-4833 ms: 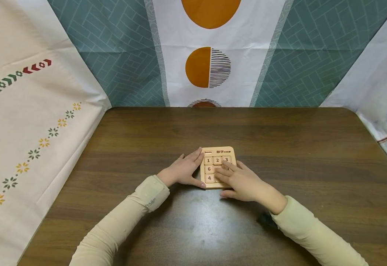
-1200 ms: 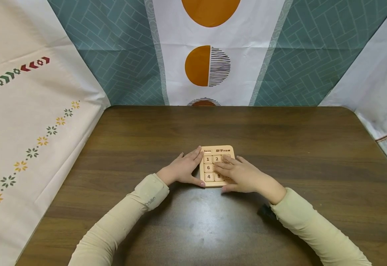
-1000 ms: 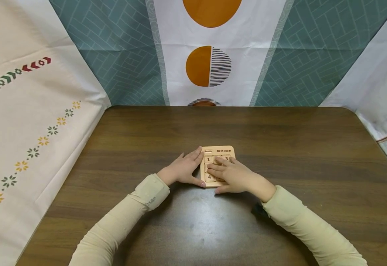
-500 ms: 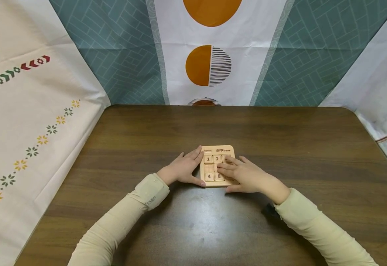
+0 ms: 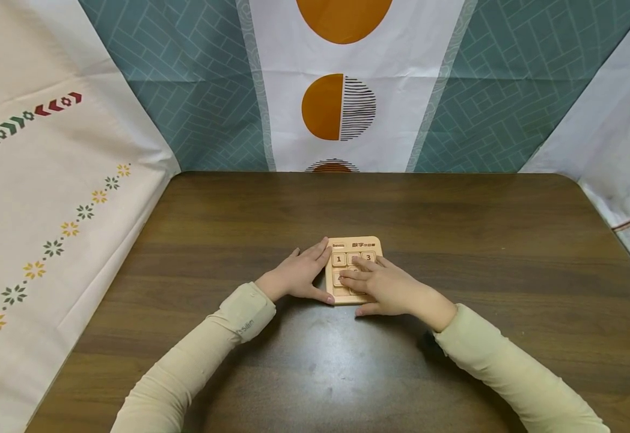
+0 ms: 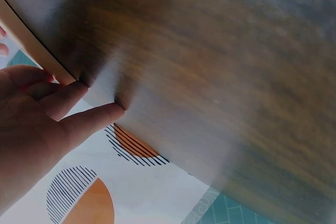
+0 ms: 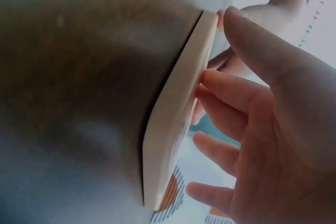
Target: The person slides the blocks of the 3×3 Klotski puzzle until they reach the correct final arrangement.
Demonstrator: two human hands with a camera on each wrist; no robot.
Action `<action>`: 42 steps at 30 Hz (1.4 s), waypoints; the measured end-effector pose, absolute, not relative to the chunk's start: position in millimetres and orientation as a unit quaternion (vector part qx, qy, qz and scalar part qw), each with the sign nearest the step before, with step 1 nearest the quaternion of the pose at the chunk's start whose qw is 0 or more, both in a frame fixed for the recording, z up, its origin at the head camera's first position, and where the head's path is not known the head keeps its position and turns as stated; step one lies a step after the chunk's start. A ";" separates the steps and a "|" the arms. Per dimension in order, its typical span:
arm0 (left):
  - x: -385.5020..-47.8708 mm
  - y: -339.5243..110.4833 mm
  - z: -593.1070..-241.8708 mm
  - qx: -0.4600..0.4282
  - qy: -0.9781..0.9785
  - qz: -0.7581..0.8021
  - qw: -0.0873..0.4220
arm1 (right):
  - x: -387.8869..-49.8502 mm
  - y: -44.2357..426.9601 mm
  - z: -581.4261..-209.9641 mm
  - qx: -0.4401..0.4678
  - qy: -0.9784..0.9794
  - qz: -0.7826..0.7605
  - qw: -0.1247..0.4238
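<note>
A light wooden number slide puzzle [image 5: 355, 245] lies flat on the brown table. Tiles 1 and 3 show in its top row; fingers hide part of the tile between them and much of the lower rows. Its lower left slot looks bare, with a partly covered tile just above. My left hand [image 5: 300, 278] rests against the puzzle's left edge, fingers extended and thumb at the near corner. Over the tiles from the right comes my right hand [image 5: 396, 290], fingertips touching them, thumb off the near edge. The right wrist view shows its extended fingers [image 7: 231, 90] beside the puzzle's thick side.
The wooden table [image 5: 228, 216] stretches around the puzzle on all sides. Behind it hangs a teal and white cloth [image 5: 401, 120] with orange circles. A white patterned cloth [image 5: 39, 198] drapes on the left, and pale cloth [image 5: 623, 132] on the right.
My right hand has shifted right and then back left over the tiles. The 6 has left the left column, and the 4 seems to have moved up one slot. My left hand stays put.
</note>
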State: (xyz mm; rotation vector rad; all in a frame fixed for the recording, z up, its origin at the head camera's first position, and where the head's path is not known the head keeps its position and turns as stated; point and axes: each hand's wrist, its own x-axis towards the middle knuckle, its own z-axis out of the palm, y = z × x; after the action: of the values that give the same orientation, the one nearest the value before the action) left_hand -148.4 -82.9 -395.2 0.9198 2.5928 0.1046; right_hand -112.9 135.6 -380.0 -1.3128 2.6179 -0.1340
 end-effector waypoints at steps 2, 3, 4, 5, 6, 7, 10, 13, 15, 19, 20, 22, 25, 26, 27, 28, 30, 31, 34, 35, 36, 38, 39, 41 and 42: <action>-148.6 -82.7 -395.2 0.328 0.924 0.037 0.193 | -116.9 135.2 -380.1 -0.439 0.890 -0.050 0.109; -148.6 -82.7 -395.1 0.328 0.924 0.037 0.193 | -118.5 135.1 -380.3 -0.437 0.891 -0.051 0.109; -148.6 -82.6 -395.0 0.328 0.924 0.037 0.194 | -119.7 135.1 -380.3 -0.437 0.892 -0.051 0.108; -148.5 -82.6 -394.9 0.328 0.924 0.035 0.194 | -120.4 135.1 -380.3 -0.436 0.892 -0.052 0.107; -148.5 -82.6 -395.0 0.328 0.924 0.036 0.194 | -120.8 135.2 -380.4 -0.435 0.893 -0.054 0.108; -148.4 -82.5 -394.8 0.328 0.924 0.036 0.194 | -120.5 135.6 -380.0 -0.433 0.893 -0.055 0.110; -148.2 -82.4 -394.4 0.328 0.923 0.035 0.196 | -116.4 138.2 -377.2 -0.429 0.895 -0.058 0.111; -148.3 -82.3 -394.2 0.328 0.924 0.035 0.195 | -109.3 143.1 -373.6 -0.424 0.898 -0.052 0.105; -148.4 -82.6 -394.3 0.328 0.924 0.033 0.192 | -104.1 147.1 -372.0 -0.423 0.900 -0.045 0.097; -148.7 -83.1 -394.7 0.329 0.925 0.032 0.188 | -95.8 153.7 -372.5 -0.417 0.903 -0.039 0.090; -148.8 -83.1 -394.7 0.328 0.925 0.031 0.188 | -94.4 154.7 -373.1 -0.416 0.904 -0.040 0.088; -148.7 -83.1 -395.0 0.328 0.925 0.033 0.188 | -92.6 155.8 -374.9 -0.414 0.905 -0.042 0.086; -148.8 -82.9 -395.2 0.327 0.925 0.035 0.189 | -91.5 155.0 -377.2 -0.412 0.906 -0.045 0.081; -148.8 -82.8 -395.3 0.327 0.925 0.035 0.190 | -91.4 154.2 -377.9 -0.413 0.906 -0.045 0.079; -148.8 -82.7 -395.3 0.327 0.925 0.036 0.190 | -91.3 153.2 -378.3 -0.414 0.906 -0.044 0.077; -148.8 -82.7 -395.4 0.326 0.925 0.037 0.190 | -91.3 152.0 -378.6 -0.416 0.905 -0.044 0.075; -148.9 -82.7 -395.4 0.326 0.925 0.037 0.191 | -91.3 148.8 -378.8 -0.420 0.904 -0.044 0.071; -148.9 -82.8 -395.5 0.325 0.925 0.037 0.191 | -91.1 147.1 -378.4 -0.422 0.903 -0.043 0.069; -148.9 -83.1 -395.6 0.324 0.925 0.039 0.192 | -90.6 141.4 -377.6 -0.421 0.903 -0.044 0.072; -148.9 -83.2 -395.6 0.324 0.925 0.040 0.192 | -90.4 139.3 -377.3 -0.421 0.903 -0.043 0.074; -148.9 -83.2 -395.6 0.325 0.925 0.041 0.191 | -90.1 137.3 -377.2 -0.420 0.903 -0.043 0.077; -148.9 -83.2 -395.5 0.326 0.925 0.043 0.191 | -89.8 134.1 -377.5 -0.418 0.903 -0.043 0.086; -148.8 -83.2 -395.5 0.326 0.925 0.043 0.191 | -89.7 132.9 -377.4 -0.417 0.904 -0.042 0.089; -148.8 -83.0 -395.4 0.327 0.925 0.044 0.190 | -89.9 131.5 -376.9 -0.416 0.904 -0.041 0.092; -148.7 -83.0 -395.4 0.327 0.925 0.043 0.190 | -90.0 131.6 -376.5 -0.413 0.905 -0.039 0.093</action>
State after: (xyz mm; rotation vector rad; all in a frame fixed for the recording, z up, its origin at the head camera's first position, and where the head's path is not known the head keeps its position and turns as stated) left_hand -148.7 -83.0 -395.4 0.9189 2.5983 0.1214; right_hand -90.0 131.6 -376.5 -1.2273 2.6860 -0.1171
